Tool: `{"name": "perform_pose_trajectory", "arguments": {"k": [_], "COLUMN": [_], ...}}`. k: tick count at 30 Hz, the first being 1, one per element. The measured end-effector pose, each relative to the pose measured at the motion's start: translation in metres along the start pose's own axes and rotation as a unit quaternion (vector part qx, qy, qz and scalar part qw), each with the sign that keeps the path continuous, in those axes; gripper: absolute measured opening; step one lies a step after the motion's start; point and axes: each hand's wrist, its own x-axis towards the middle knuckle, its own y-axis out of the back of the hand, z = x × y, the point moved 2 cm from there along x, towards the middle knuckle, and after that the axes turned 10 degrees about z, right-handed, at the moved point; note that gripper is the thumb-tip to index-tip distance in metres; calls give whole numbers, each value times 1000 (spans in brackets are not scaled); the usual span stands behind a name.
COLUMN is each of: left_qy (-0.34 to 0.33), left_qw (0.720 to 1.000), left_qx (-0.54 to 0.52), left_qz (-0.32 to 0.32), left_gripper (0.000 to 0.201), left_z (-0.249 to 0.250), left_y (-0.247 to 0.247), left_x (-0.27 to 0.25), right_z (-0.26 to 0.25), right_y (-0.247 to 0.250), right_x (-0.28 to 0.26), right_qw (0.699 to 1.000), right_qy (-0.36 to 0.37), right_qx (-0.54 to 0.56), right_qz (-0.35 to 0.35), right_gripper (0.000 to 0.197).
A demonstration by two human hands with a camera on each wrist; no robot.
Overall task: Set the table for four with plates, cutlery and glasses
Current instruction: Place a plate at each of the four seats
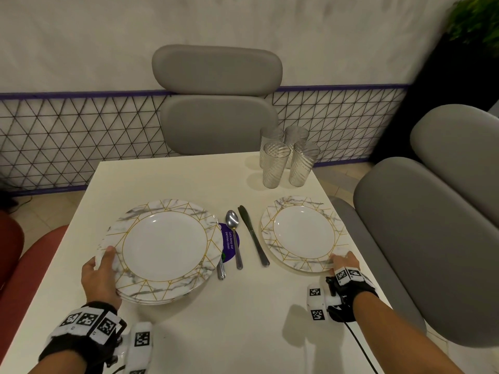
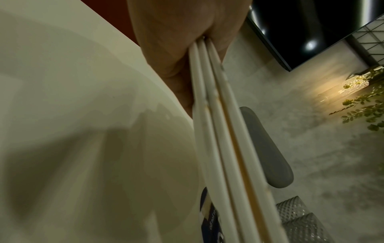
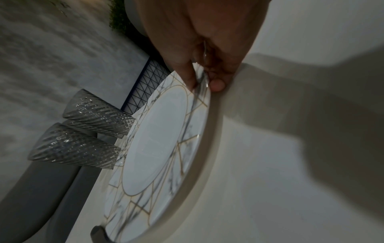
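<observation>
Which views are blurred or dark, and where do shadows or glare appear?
Head view: mostly sharp, edges bent by the wide lens, small glare spots on the stack of plates. Left wrist view: dim, plate rims smeared, a broad shadow on the table. Right wrist view: dim and soft, a hand-shaped shadow beside the single plate.

Beyond the hands we see a grey chair against a wire-mesh panel. We note a purple sticker between the hands and a plant far right.
</observation>
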Motion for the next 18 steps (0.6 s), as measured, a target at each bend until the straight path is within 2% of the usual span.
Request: {"name": "perform_pose_trajectory", "arguments": {"k": [2,4,6,8,11,13,16,18], "left_qy": [4,6,10,15,26,31,41,53], "left_qw": [1000,1000,1000,1000,1000,1000,999,998], "left_qx": [2,4,5,2,-1,-1,-11,-15], "left_qz": [0,-2,-3,-5,-8,-6,3,7], "left_gripper": [57,57,58,60,59,60,61,60], "left_z": [0,-1,-1,-1,-2,-3,-2,-1], "left_y": [-1,-2,-3,-5,-9,-12,-17,-20], "left_x": [-1,-1,-3,-3,-3,-4,-5,-4], "right_z": [-5,-17,-34,-54,-84,-99,-108,-113], "right_y": [7,15,18,10,-22,-48,-85,-102], "right_x": [-11,-33,-53,-69,-99,-129,-180,-200], "right_qw": [999,996,988,983,978,964,918,900], "right_qy": [-37,-64,-45,29,169,232,275,278], "right_qx": [17,14,39,76,106,109,14,-11], "right_qz": [10,60,141,167,68,-67,-287,-336], "right_gripper": [77,83,79,72,51,32,14,21]}}
